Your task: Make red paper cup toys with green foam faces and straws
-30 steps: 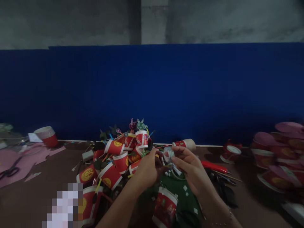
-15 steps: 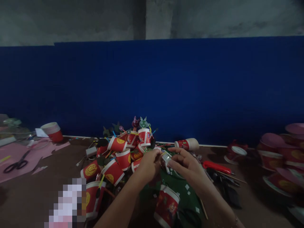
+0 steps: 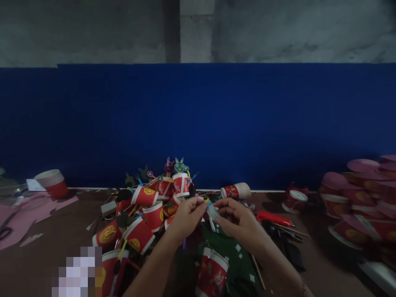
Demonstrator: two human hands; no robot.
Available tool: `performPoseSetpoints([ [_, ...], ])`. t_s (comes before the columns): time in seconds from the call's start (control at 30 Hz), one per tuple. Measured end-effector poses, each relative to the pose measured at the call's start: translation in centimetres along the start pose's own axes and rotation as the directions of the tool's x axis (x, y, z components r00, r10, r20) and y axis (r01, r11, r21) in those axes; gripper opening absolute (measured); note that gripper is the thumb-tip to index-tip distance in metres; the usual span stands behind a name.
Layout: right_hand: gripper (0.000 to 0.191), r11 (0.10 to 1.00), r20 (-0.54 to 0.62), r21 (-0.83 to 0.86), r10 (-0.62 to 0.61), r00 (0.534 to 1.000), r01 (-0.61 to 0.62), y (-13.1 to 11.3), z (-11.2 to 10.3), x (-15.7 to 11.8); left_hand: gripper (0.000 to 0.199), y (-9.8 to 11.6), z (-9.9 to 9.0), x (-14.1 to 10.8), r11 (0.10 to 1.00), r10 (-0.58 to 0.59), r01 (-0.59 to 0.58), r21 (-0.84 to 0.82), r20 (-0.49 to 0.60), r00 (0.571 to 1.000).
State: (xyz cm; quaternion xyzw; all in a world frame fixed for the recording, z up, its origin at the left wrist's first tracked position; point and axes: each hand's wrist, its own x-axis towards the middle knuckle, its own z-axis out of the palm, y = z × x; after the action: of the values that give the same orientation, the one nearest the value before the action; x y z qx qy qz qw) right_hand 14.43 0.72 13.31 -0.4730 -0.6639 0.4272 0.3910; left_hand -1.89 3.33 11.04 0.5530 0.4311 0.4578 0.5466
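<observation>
In front of me, my left hand (image 3: 192, 212) pinches the yellow and blue top end of a small whitish, translucent piece (image 3: 212, 211). What it is made of is too blurred to tell. My right hand (image 3: 236, 216) has its thumb and forefinger closed around the other side of the same piece. Below both hands lies a dark green sheet (image 3: 229, 243) strewn with small white squares. A red paper cup (image 3: 213, 270) is tilted on that sheet. To the left is a heap of red paper cups (image 3: 153, 216) with coloured sticks, two topped by rabbit-face cutouts (image 3: 179, 166).
Right of my hands lie a red-handled tool (image 3: 274, 218) and dark tools. More red cups with pink discs (image 3: 343, 196) stand far right. Stacked cups (image 3: 52, 183), pink paper (image 3: 34, 210) and scissors (image 3: 5, 232) are at left. A blue partition (image 3: 198, 123) stands behind the table.
The view has turned slightly right and tipped upward. My fingers have shifted on the small piece, and its blue and yellow end now shows between them.
</observation>
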Motion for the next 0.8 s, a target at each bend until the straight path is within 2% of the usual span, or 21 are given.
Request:
performPoseSetpoints([
  [0.17, 0.022, 0.995, 0.014, -0.082, -0.049, 0.999, 0.05, -0.6, 0.2, -0.3, 0.021, -0.2, 0.3, 0.0, 0.981, 0.127, -0.118, 0.151, -0.054, 0.99],
  [0.27, 0.022, 0.988, 0.004, -0.13, -0.077, 0.997, 0.077, -0.7, 0.4, -0.5, 0.018, -0.1, 0.5, -0.5, 0.923, 0.263, -0.215, 0.319, -0.115, 0.958],
  [0.33, 0.022, 0.984, -0.016, -0.158, -0.089, 0.996, 0.086, -0.6, 0.5, -0.6, 0.018, -0.1, 0.6, -0.7, 0.9, 0.312, -0.242, 0.363, -0.148, 0.938],
  [0.43, 0.021, 0.978, -0.053, -0.184, -0.105, 0.993, 0.093, -0.6, 0.6, -0.7, 0.021, -0.2, 0.5, -0.5, 0.94, 0.251, -0.2, 0.276, -0.162, 0.954],
  [0.53, 0.021, 0.98, -0.06, -0.185, -0.09, 0.994, 0.078, -0.4, 0.5, -0.6, 0.026, -0.2, 0.1, -0.3, 0.989, 0.112, -0.098, 0.113, -0.125, 0.986],
  [0.6, 0.02, 0.982, -0.034, -0.177, -0.069, 0.997, 0.062, -0.3, 0.3, -0.3, 0.029, -0.1, -0.1, -0.2, 0.996, 0.062, -0.057, 0.063, -0.088, 0.994],
  [0.7, 0.019, 0.98, 0.013, -0.187, -0.073, 0.997, 0.074, 0.2, -0.2, 0.3, 0.027, -0.1, -0.2, -0.1, 0.985, 0.095, -0.084, 0.149, -0.064, 0.993],
  [0.8, 0.02, 0.958, -0.01, -0.277, -0.088, 0.996, 0.081, 1.0, -1.3, 0.7, 0.024, -0.6, -0.4, 0.1, 0.94, 0.185, -0.15, 0.306, -0.09, 0.979],
])
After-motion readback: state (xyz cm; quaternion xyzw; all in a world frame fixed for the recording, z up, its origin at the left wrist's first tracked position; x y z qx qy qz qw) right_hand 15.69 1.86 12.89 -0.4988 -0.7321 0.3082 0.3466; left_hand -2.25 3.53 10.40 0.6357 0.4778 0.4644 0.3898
